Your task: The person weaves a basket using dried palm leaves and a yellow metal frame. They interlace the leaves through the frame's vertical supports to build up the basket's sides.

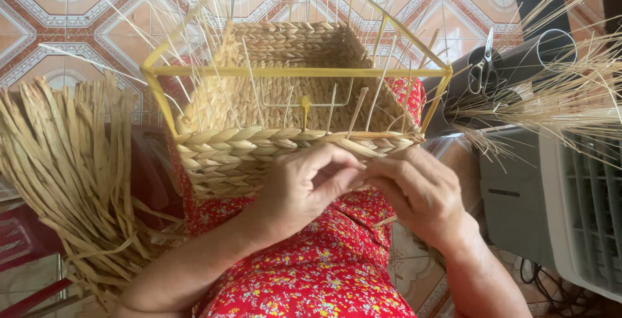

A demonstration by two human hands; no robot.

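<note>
A half-woven straw basket [259, 156] built on a yellow wire frame [295, 71] rests on my lap, over red flowered cloth [324, 272]. My left hand [304, 185] and my right hand [418, 191] meet at the near rim, fingers pinched on a flat straw strand [359, 148] that runs along the top braided row. Thin upright stakes stick up from the basket's walls inside the frame.
A thick bundle of loose straw strands [71, 182] lies at my left. At the right stand a dark tube with scissors [483, 68], a sheaf of thin reeds [570, 97] and a grey-white fan housing [570, 208]. Patterned floor tiles [78, 7] lie beyond.
</note>
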